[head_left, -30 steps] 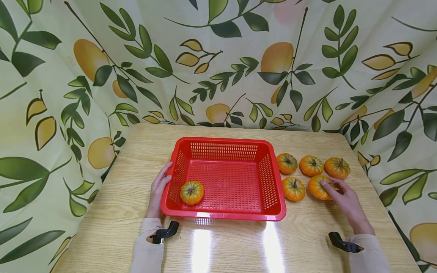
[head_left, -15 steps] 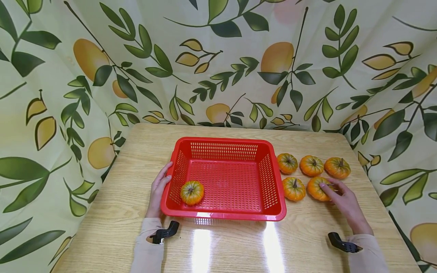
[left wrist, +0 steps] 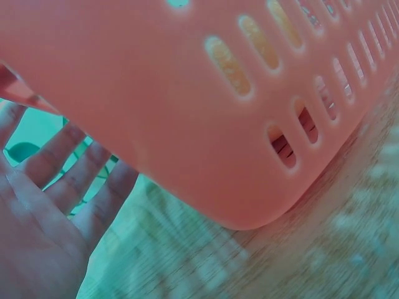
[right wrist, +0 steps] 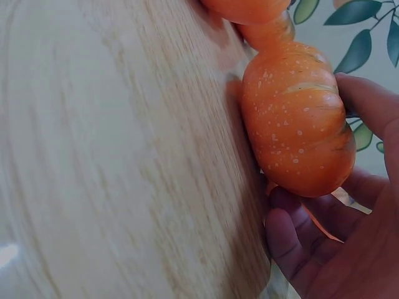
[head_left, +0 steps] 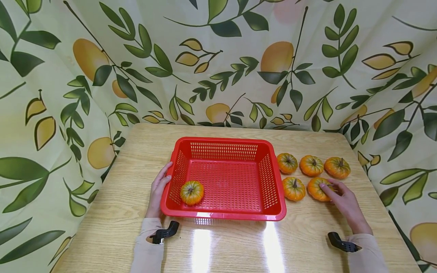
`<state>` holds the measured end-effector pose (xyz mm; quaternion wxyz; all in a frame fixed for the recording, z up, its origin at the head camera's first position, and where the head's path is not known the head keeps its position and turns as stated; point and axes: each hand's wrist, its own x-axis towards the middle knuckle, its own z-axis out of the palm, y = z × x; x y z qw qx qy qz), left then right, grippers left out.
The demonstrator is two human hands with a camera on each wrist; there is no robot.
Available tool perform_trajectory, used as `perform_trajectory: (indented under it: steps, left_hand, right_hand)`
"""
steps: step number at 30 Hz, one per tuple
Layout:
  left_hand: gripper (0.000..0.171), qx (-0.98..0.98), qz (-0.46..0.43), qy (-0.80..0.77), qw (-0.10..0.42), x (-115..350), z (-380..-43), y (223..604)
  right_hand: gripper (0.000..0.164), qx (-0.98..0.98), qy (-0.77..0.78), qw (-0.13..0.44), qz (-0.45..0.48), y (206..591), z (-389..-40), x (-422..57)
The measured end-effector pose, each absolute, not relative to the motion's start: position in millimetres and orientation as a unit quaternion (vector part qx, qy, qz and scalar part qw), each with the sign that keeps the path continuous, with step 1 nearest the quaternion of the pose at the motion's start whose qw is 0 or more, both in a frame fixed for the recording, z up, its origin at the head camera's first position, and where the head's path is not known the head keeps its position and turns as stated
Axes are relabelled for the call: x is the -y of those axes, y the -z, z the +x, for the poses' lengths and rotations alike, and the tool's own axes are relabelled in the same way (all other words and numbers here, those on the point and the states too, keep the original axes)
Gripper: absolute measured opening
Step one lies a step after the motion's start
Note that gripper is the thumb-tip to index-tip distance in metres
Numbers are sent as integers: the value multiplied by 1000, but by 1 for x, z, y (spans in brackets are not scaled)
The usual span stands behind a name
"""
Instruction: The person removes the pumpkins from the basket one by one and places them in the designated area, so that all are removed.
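In the head view a red plastic basket (head_left: 223, 216) with slotted walls stands on the wooden table, with one small orange pumpkin (head_left: 192, 192) inside at its near left corner. My left hand (head_left: 158, 191) lies along the basket's left side, fingertips at the rim. The left wrist view shows its fingers (left wrist: 103, 199) stretched out against the outer wall. At the right, my right hand (head_left: 346, 203) holds another pumpkin (head_left: 317, 189), thumb on top and fingers around its right side. In the right wrist view this pumpkin (right wrist: 296, 124) sits between thumb and fingers, close over the table.
Right of the basket, one pumpkin (head_left: 294, 189) sits beside the held one. Behind them three more stand in a row: a left pumpkin (head_left: 287, 163), a middle pumpkin (head_left: 311, 165) and a right pumpkin (head_left: 337, 167). A leaf-patterned cloth (head_left: 239, 83) hangs behind the table (head_left: 235, 246).
The held pumpkin has shifted very slightly left with my right hand since one second ago. My left hand and the basket have stayed put.
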<state>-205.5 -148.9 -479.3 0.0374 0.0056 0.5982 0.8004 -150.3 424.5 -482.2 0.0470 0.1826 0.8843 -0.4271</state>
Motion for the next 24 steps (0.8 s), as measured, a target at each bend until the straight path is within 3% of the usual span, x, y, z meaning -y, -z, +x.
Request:
perform_trajectory:
  steps: [24]
  left_hand:
    - [50,-594,8,-803,31,149,-206,479]
  right_hand:
    - [87,-889,415,87,174,477,-150,-426]
